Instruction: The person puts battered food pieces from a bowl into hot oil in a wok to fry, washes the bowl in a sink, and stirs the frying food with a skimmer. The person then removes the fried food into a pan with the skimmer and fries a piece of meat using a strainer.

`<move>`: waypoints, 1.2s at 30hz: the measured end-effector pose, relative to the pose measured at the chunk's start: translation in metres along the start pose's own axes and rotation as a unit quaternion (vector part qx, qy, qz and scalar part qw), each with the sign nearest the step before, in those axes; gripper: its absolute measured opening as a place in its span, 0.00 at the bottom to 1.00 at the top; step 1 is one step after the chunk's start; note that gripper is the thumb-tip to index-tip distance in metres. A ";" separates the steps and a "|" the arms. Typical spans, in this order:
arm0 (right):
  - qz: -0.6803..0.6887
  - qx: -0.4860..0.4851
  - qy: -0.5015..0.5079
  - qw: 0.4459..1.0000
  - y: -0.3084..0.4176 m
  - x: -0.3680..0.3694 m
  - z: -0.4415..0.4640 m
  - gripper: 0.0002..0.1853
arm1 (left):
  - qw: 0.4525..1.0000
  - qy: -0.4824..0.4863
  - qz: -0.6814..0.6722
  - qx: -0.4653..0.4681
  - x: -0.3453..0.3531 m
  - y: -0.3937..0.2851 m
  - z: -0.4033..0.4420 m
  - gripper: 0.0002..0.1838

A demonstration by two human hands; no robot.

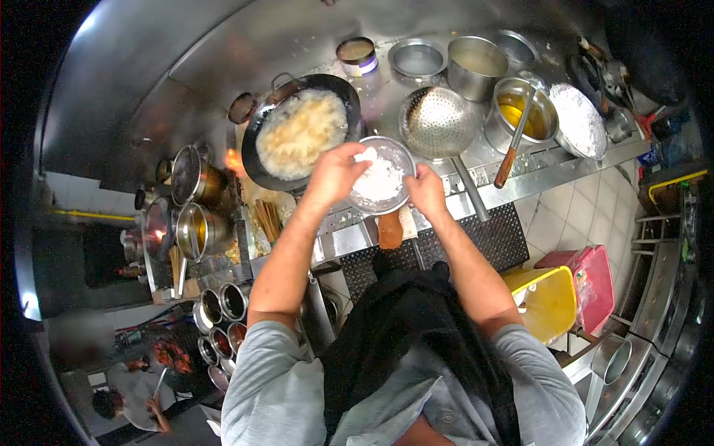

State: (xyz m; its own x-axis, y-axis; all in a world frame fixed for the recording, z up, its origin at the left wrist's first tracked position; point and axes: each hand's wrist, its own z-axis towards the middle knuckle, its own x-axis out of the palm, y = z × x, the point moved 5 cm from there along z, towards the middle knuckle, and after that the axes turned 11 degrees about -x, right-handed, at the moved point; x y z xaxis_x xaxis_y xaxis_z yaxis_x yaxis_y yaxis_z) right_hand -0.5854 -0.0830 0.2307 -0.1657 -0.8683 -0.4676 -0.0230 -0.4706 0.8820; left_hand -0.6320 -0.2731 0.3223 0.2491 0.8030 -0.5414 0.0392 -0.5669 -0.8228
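Observation:
A round metal bowl (407,158) holding white powder (381,178) is in front of me, at the counter's edge. My right hand (426,192) grips its right rim, thumb on top. My left hand (338,177) reaches over the left rim, fingers and thumb closed together on a white, powder-coated piece (367,154) whose kind I cannot make out. Just beyond that hand is a black wok (251,162) of foaming oil (305,134), with pale golden food frying in it. A large perforated skimmer (439,123) lies to the bowl's upper right, its handle toward me.
Right of the skimmer are a pot of yellow oil (517,111) with a ladle (513,145) and a basin of white powder (579,119). Flame (233,160) shows left of the wok. Yellow (547,297) and red bins (595,286) stand lower right. Another person (134,401) works lower left.

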 end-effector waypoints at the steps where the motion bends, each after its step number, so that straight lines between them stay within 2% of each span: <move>1: 0.036 0.011 0.002 0.999 -0.005 0.008 0.003 0.12 | 1.000 -0.022 0.017 0.007 -0.015 -0.008 -0.002 0.12; 6: 0.081 0.022 0.016 0.996 -0.010 0.031 0.015 0.12 | 0.996 -0.046 -0.072 0.015 -0.077 -0.037 -0.004 0.12; 10: 0.116 0.044 0.023 0.992 0.006 0.038 0.019 0.12 | 0.996 -0.072 0.004 0.046 -0.113 -0.047 0.008 0.11; 15: 0.107 0.056 0.014 0.993 0.004 0.046 0.024 0.12 | 0.996 -0.069 0.022 0.042 -0.130 -0.040 0.031 0.10; 18: 0.083 0.055 0.006 0.995 0.010 0.034 0.019 0.12 | 0.997 -0.064 0.032 0.032 -0.128 -0.018 0.059 0.10; 20: 0.029 0.057 -0.007 0.998 -0.006 0.024 0.011 0.12 | 0.994 -0.064 0.084 0.017 -0.116 0.017 0.085 0.11; 22: 0.041 0.056 -0.025 0.997 -0.019 0.015 0.003 0.12 | 0.982 -0.087 0.166 0.023 -0.098 0.036 0.105 0.14; 25: 0.032 0.079 -0.041 0.995 -0.036 0.003 -0.006 0.11 | 0.979 -0.080 0.186 0.030 -0.073 0.089 0.150 0.12; 27: 0.034 0.085 -0.046 0.995 -0.030 -0.008 -0.010 0.11 | 0.938 -0.181 0.281 0.094 -0.069 0.103 0.167 0.11; 28: 0.039 0.087 -0.047 0.994 -0.028 -0.012 -0.012 0.11 | 0.938 -0.178 0.280 0.095 -0.066 0.094 0.163 0.11; 30: 0.034 0.081 -0.052 0.995 -0.029 -0.016 -0.013 0.11 | 0.904 -0.324 0.245 0.136 -0.080 0.039 0.137 0.09; 31: 0.030 0.073 -0.055 0.995 -0.029 -0.019 -0.013 0.11 | 0.903 -0.338 0.196 0.178 -0.083 0.012 0.117 0.08; 32: 0.031 0.070 -0.054 0.996 -0.028 -0.021 -0.013 0.11 | 0.902 -0.341 0.197 0.178 -0.081 -0.013 0.096 0.08; 34: 0.011 0.053 -0.042 0.998 -0.021 -0.025 -0.012 0.10 | 0.934 -0.256 0.108 0.226 -0.059 -0.054 0.052 0.08; 36: -0.020 0.021 -0.038 0.999 -0.005 -0.031 -0.011 0.10 | 0.953 -0.107 0.150 0.240 -0.018 -0.055 0.027 0.07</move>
State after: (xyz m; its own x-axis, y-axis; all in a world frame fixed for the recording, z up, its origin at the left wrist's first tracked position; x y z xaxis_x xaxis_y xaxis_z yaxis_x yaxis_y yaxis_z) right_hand -0.5691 -0.0555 0.2402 -0.2389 -0.8332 -0.4987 -0.0726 -0.4968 0.8648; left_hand -0.6649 -0.2511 0.3728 -0.0265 0.6661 -0.7454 -0.4621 -0.6694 -0.5818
